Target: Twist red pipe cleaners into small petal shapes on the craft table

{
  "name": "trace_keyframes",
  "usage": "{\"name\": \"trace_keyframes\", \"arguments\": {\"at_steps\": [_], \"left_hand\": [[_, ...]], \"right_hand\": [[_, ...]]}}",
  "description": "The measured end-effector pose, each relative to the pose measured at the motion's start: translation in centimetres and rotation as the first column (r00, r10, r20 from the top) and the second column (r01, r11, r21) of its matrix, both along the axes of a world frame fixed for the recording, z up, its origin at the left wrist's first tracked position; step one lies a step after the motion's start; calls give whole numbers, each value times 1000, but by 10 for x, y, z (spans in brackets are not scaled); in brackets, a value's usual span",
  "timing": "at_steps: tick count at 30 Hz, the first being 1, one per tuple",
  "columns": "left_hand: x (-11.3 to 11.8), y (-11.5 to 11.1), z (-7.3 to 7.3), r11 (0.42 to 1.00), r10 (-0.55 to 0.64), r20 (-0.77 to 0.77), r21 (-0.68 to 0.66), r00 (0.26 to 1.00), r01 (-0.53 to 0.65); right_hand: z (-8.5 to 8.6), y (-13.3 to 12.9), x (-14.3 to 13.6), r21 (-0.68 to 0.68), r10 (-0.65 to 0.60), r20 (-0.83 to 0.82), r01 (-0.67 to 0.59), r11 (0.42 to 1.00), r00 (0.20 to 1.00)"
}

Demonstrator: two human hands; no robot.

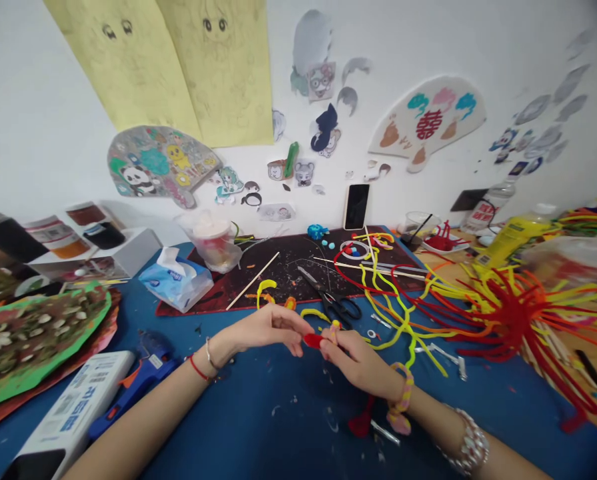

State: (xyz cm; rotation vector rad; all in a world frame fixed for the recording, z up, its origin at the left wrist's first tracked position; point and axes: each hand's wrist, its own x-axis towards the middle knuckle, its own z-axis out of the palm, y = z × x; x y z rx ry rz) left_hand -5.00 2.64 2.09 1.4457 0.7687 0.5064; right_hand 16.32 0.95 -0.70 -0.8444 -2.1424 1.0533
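My right hand [356, 360] pinches a small red fuzzy piece [313, 341], which looks like bent pipe cleaner, between thumb and fingers. Loosely curved, my left hand [271, 328] has its fingers apart; its index fingertip is close to the red piece, and I cannot tell whether they touch. Below my right wrist, a second red fuzzy piece [361, 423] lies on the blue table beside a small silver strip [386, 433]. Black-handled scissors [336, 300] rest just beyond my hands, with a yellow pipe cleaner piece [314, 313] near them.
Red, yellow and orange pipe cleaners [513, 320] spread across the right side. To the left are a blue glue gun [143, 380], a white power bank-like box [73, 413] and a tissue pack [176, 280]. A phone [357, 207] leans on the wall behind a dark mat [298, 267].
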Motion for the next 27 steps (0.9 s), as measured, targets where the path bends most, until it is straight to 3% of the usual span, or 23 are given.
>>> {"name": "trace_keyframes", "arguments": {"at_steps": [3, 5, 7, 9, 11, 13, 15, 20, 24, 27], "left_hand": [[5, -6, 10, 961, 39, -127, 278, 991, -2], [9, -11, 15, 877, 87, -177, 481, 980, 9], [14, -16, 17, 798, 119, -191, 602, 974, 20], [19, -20, 16, 775, 160, -173, 632, 972, -15], [24, -23, 12, 789, 239, -131, 603, 962, -113], [30, -24, 8, 809, 328, -88, 541, 940, -232], [34, -24, 4, 838, 376, -49, 445, 925, -316], [37, -20, -2, 897, 390, 16, 220, 921, -384], [35, -17, -3, 915, 372, 0, 166, 928, -367], [34, -18, -3, 920, 364, 0, 159, 931, -359]], "right_hand": [[3, 3, 2, -245, 30, -77, -48, 968, 997], [3, 4, 3, -412, 54, -167, -119, 903, 984], [1, 6, 4, -534, 79, -280, -224, 815, 957], [-1, 8, 4, -600, 89, -381, -319, 734, 920], [-3, 9, 4, -638, 87, -440, -380, 670, 894], [-4, 8, 2, -662, 74, -456, -394, 638, 887], [-4, 8, 1, -660, 52, -441, -362, 658, 896], [-2, 7, -1, -536, 45, -338, -232, 812, 940], [-5, 9, -2, -417, 66, -217, -154, 896, 974], [-8, 10, -2, -405, 31, -176, -101, 909, 984]]}}
